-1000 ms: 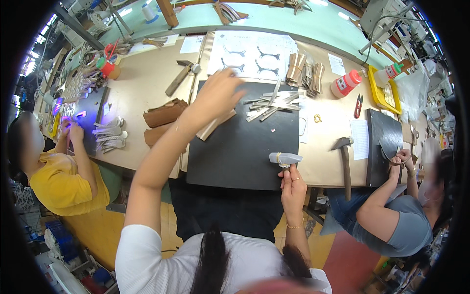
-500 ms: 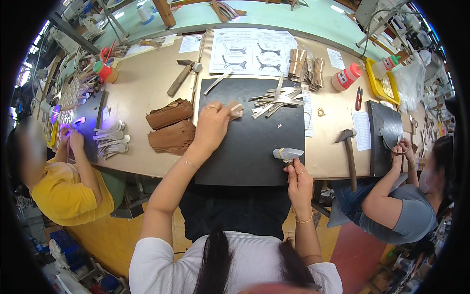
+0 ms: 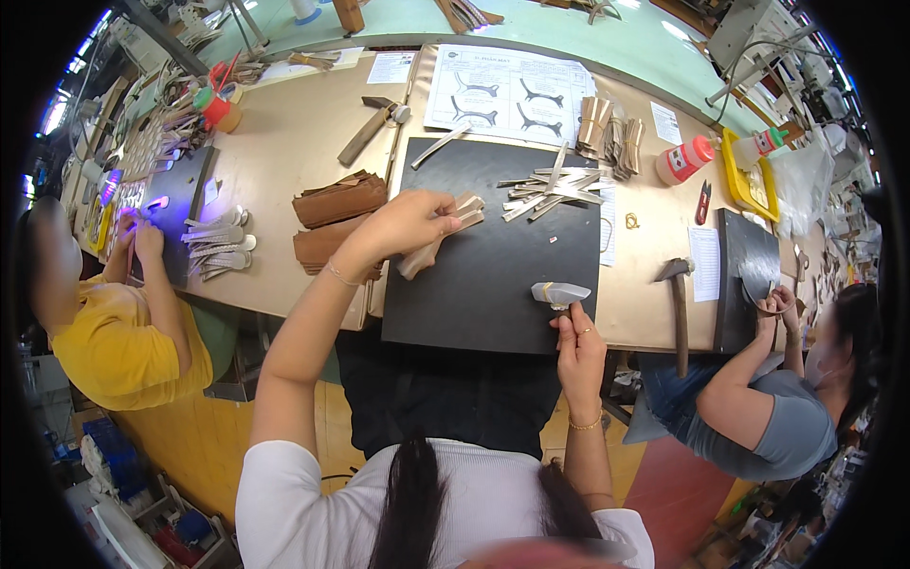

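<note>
My left hand (image 3: 409, 224) is closed on a long tan leather strip (image 3: 438, 237) that lies slanted over the left part of a black work mat (image 3: 493, 284). My right hand (image 3: 578, 346) grips the handle of a hammer, whose metal head (image 3: 559, 295) rests on the mat's lower right. A loose pile of pale strips (image 3: 550, 185) lies on the mat's far right corner, apart from both hands.
Brown leather stacks (image 3: 334, 204) lie left of the mat. A second hammer (image 3: 372, 131), a printed pattern sheet (image 3: 517, 95), a red-capped bottle (image 3: 687, 159) and a yellow tray (image 3: 749, 180) sit beyond. A person in yellow (image 3: 123, 322) works at left, another in grey (image 3: 777, 417) at right.
My left hand has drawn back from the pile of pale strips toward me and leftward, bringing a tan strip with it. My right hand and the hammer have stayed at the mat's lower right.
</note>
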`<state>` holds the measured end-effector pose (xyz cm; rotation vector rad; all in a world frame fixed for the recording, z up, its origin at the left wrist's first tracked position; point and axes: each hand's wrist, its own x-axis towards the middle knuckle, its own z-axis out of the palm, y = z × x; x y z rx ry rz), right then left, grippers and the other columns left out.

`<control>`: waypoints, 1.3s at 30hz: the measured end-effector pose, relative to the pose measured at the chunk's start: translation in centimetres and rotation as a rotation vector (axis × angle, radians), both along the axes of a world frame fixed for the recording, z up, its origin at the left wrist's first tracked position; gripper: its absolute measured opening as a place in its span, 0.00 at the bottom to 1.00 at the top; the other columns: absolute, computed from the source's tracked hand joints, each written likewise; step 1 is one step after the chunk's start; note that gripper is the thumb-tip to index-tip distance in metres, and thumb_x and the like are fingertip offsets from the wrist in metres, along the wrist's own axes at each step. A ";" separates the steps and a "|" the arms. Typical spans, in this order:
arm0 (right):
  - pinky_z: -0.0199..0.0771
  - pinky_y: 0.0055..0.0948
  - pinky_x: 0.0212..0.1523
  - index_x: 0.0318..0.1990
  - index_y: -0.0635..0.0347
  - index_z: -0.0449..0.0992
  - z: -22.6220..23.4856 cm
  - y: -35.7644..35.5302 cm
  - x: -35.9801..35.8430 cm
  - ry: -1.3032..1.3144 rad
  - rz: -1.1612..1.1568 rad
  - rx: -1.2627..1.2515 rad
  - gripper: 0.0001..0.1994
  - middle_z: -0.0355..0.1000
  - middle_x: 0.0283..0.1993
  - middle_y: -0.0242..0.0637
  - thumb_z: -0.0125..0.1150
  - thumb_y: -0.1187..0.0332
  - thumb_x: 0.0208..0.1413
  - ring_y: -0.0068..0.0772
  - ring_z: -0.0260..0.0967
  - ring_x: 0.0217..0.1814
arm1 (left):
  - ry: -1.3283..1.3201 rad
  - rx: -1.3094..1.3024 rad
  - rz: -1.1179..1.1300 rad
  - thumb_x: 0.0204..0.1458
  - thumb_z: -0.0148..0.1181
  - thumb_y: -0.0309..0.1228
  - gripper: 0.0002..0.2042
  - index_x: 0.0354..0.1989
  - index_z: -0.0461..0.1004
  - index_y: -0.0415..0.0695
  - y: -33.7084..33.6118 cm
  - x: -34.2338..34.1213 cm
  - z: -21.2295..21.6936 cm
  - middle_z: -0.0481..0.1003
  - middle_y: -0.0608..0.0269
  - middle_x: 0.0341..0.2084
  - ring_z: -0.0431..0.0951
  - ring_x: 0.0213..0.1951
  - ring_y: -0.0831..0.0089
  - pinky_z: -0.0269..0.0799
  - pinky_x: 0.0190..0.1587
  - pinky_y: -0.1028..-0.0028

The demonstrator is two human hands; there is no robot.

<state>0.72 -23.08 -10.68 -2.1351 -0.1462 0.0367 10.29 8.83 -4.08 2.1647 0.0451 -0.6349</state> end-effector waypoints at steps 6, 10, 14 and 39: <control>0.74 0.32 0.36 0.63 0.69 0.72 -0.1 -0.1 0.1 0.010 0.026 -0.025 0.17 0.76 0.36 0.45 0.55 0.72 0.70 0.41 0.76 0.34 | 0.190 -0.126 -0.073 0.68 0.56 0.41 0.13 0.44 0.73 0.42 0.6 -1.4 2.2 0.75 0.62 0.25 0.83 0.23 0.73 0.74 0.24 0.76; 0.71 0.28 0.32 0.65 0.68 0.72 -0.2 -0.2 0.1 0.007 0.004 0.060 0.18 0.77 0.35 0.41 0.54 0.71 0.71 0.30 0.71 0.29 | 0.005 -0.389 0.227 0.64 0.60 0.35 0.11 0.41 0.77 0.38 -1.8 -3.9 0.2 0.77 0.61 0.31 0.82 0.29 0.75 0.76 0.30 0.75; 0.67 0.22 0.29 0.67 0.66 0.71 0.1 -0.1 0.1 0.111 -0.050 0.192 0.20 0.78 0.34 0.35 0.54 0.70 0.71 0.18 0.62 0.26 | -0.186 -0.757 0.600 0.60 0.66 0.26 0.08 0.43 0.76 0.37 -5.5 -5.6 -3.6 0.78 0.66 0.31 0.76 0.35 0.81 0.75 0.40 0.76; 0.74 0.38 0.33 0.66 0.47 0.74 3.1 2.6 0.1 -0.194 0.193 -0.385 0.22 0.74 0.36 0.37 0.62 0.70 0.64 0.42 0.74 0.31 | -0.506 0.331 -0.046 0.52 0.69 0.36 0.13 0.43 0.82 0.42 -7.9 -8.9 -3.8 0.80 0.56 0.35 0.81 0.40 0.58 0.72 0.45 0.60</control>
